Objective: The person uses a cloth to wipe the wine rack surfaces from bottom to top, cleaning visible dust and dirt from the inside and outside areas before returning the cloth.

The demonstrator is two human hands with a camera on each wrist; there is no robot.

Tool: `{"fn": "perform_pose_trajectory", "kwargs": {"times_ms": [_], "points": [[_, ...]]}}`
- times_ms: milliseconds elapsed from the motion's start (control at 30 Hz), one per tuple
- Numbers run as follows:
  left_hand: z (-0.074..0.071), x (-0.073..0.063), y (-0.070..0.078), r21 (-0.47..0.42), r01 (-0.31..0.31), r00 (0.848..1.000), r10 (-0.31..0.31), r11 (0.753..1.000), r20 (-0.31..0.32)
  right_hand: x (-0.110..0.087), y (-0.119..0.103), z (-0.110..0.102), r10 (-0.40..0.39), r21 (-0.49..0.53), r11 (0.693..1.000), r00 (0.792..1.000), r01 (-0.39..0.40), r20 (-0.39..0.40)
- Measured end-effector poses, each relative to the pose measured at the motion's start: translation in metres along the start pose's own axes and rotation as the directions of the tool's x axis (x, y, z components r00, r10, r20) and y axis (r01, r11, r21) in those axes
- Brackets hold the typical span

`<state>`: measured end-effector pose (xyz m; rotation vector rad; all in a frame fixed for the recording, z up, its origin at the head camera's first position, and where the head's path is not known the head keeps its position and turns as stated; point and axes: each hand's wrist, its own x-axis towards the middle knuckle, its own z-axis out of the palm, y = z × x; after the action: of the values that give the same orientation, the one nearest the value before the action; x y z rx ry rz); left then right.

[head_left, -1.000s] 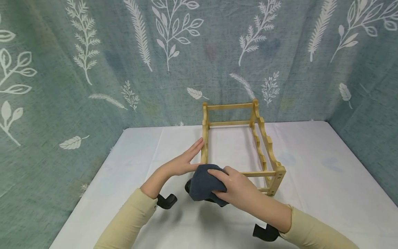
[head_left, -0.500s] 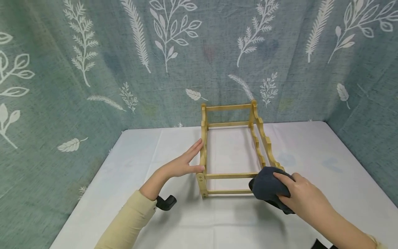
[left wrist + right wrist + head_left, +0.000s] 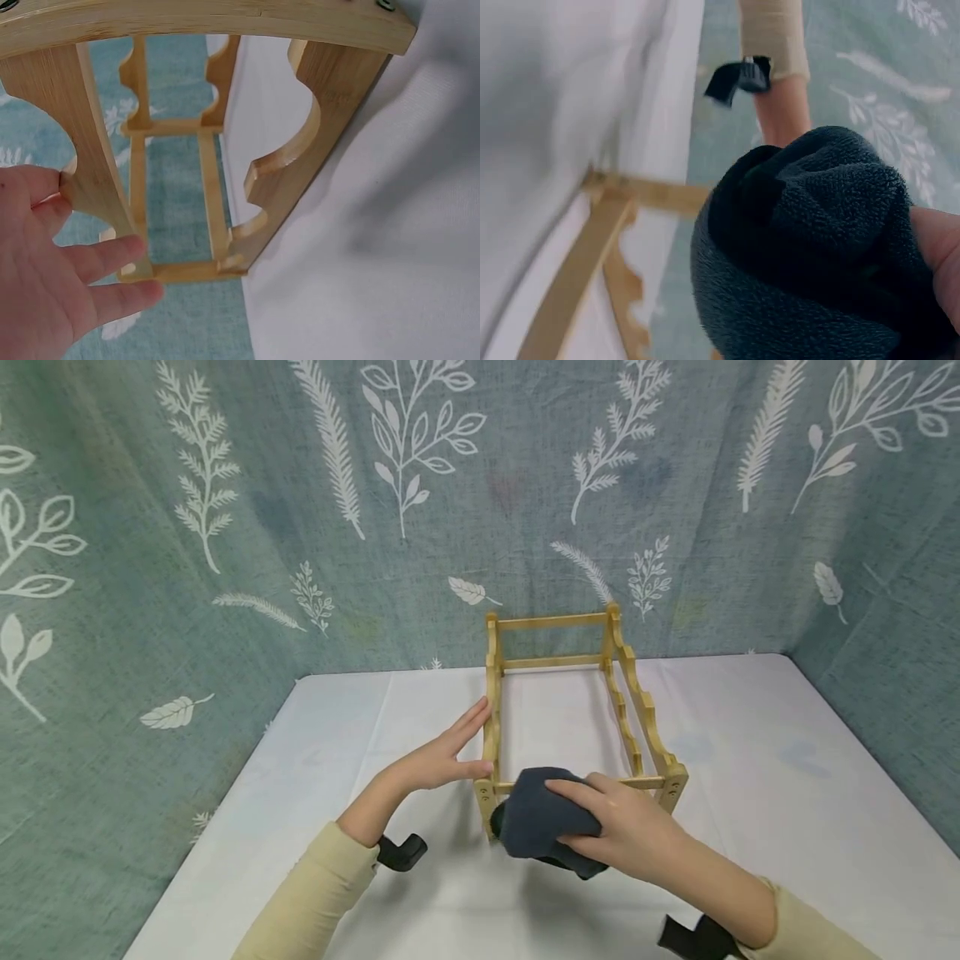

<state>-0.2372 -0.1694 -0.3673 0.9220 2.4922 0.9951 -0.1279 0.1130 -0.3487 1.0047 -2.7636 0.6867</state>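
A light wooden rack [image 3: 632, 672] with wavy, notched sides stands lengthwise on the white-covered table. My left hand [image 3: 431, 762] rests against its left side, fingers mostly straight and spread, thumb at the near end. In the left wrist view, that hand's fingers [image 3: 112, 259] lie against the scalloped side piece. My right hand [image 3: 626, 831] grips a bunched dark blue terry cloth [image 3: 543, 814] between thumb and fingers. The cloth overlaps the left part of the rack's near crossbars and hides them. The right wrist view shows the cloth's looped pile and folds, with the thumb [image 3: 939, 247] pressed into it.
A white cloth [image 3: 750, 760] covers the table. Behind it and at both sides hangs a green-grey curtain [image 3: 525, 485] with white leaf prints. Black wrist mounts [image 3: 401, 852] sit below both hands.
My right hand with the cloth has swept right along the rack's near end to its right corner, then back left. The left hand has stayed at the rack's left side.
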Motion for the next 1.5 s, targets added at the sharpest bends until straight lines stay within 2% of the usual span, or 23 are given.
{"fn": "perform_pose_trajectory", "kwargs": {"times_ms": [100, 200, 267, 367, 467, 533, 633, 700, 733, 767, 800, 867, 933, 967, 1033, 1100, 1167, 1233, 1300, 1367, 1500], "points": [[0.000, 0.000, -0.001, -0.004, -0.005, 1.000, 0.005, 1.000, -0.003, 0.019, -0.009, 0.017, -0.082, -0.058, 0.995, 0.996, 0.080, -0.043], [0.000, 0.001, -0.002, -0.008, -0.008, 1.000, 0.008, 1.000, 0.006, 0.026, -0.011, 0.026, -0.096, -0.126, 0.988, 0.992, 0.085, -0.077], [0.000, 0.001, -0.002, -0.014, -0.004, 1.000, 0.004, 1.000, 0.009, 0.023, -0.008, 0.026, -0.051, -0.147, 0.988, 0.996, 0.039, -0.076], [0.000, 0.000, -0.002, -0.016, 0.009, 1.000, -0.009, 1.000, 0.006, 0.009, -0.001, 0.017, 0.069, -0.161, 0.984, 0.996, -0.077, -0.058], [0.000, -0.001, -0.002, -0.007, 0.009, 1.000, -0.009, 1.000, -0.004, -0.010, 0.010, 0.003, 0.189, -0.178, 0.964, 0.980, -0.196, -0.057], [0.000, -0.002, -0.002, -0.004, 0.011, 1.000, -0.011, 1.000, -0.005, -0.024, 0.021, -0.007, 0.269, -0.194, 0.942, 0.962, -0.274, -0.053], [0.000, -0.003, -0.002, -0.007, 0.015, 1.000, -0.015, 1.000, -0.007, -0.044, 0.039, -0.023, 0.309, -0.194, 0.930, 0.950, -0.313, -0.052], [0.000, -0.003, -0.002, -0.011, 0.016, 1.000, -0.016, 1.000, -0.009, -0.057, 0.054, -0.033, 0.199, -0.170, 0.962, 0.976, -0.212, -0.090], [0.000, -0.003, -0.002, -0.011, 0.016, 1.000, -0.016, 1.000, -0.008, -0.063, 0.062, -0.038, 0.115, -0.150, 0.980, 0.986, -0.133, -0.119], [0.001, -0.004, -0.002, -0.011, 0.017, 1.000, -0.017, 1.000, -0.008, -0.068, 0.071, -0.042, 0.012, -0.128, 0.991, 0.988, -0.032, -0.155], [0.001, -0.004, -0.002, -0.012, 0.017, 1.000, -0.017, 1.000, -0.007, -0.072, 0.080, -0.045, -0.095, -0.128, 0.989, 0.978, 0.072, -0.188], [0.001, -0.003, -0.003, -0.011, 0.014, 1.000, -0.014, 1.000, -0.007, -0.076, 0.096, -0.046, -0.284, -0.184, 0.952, 0.927, 0.243, -0.245], [0.001, -0.004, -0.004, -0.012, 0.013, 1.000, -0.013, 1.000, -0.008, -0.077, 0.110, -0.040, -0.370, -0.232, 0.919, 0.897, 0.318, -0.240], [0.001, -0.004, -0.004, -0.012, 0.012, 1.000, -0.012, 1.000, -0.010, -0.077, 0.116, -0.035, -0.394, -0.259, 0.905, 0.893, 0.337, -0.215], [0.001, -0.003, -0.004, -0.011, 0.007, 1.000, -0.007, 1.000, -0.011, -0.077, 0.126, -0.021, -0.394, -0.302, 0.889, 0.911, 0.344, -0.121], [0.001, -0.003, -0.004, -0.007, 0.006, 1.000, -0.007, 1.000, -0.007, -0.079, 0.135, -0.008, -0.358, -0.278, 0.898, 0.934, 0.342, -0.007], [0.002, -0.002, -0.003, -0.006, 0.003, 1.000, -0.003, 1.000, -0.001, -0.081, 0.141, 0.001, -0.303, -0.239, 0.919, 0.950, 0.314, 0.079], [0.002, -0.002, -0.003, -0.008, 0.001, 1.000, -0.001, 1.000, 0.003, -0.083, 0.144, 0.005, -0.263, -0.210, 0.936, 0.957, 0.284, 0.121], [0.001, -0.002, -0.002, -0.012, 0.003, 1.000, -0.003, 1.000, 0.005, -0.083, 0.144, 0.005, -0.250, -0.208, 0.940, 0.961, 0.271, 0.122], [0.001, -0.002, -0.001, -0.014, 0.003, 1.000, -0.003, 1.000, 0.007, -0.083, 0.143, 0.001, -0.270, -0.233, 0.930, 0.958, 0.286, 0.098], [0.000, -0.001, -0.002, -0.008, 0.005, 1.000, -0.005, 1.000, 0.011, -0.081, 0.138, -0.016, -0.357, -0.295, 0.898, 0.933, 0.327, -0.052]]}}
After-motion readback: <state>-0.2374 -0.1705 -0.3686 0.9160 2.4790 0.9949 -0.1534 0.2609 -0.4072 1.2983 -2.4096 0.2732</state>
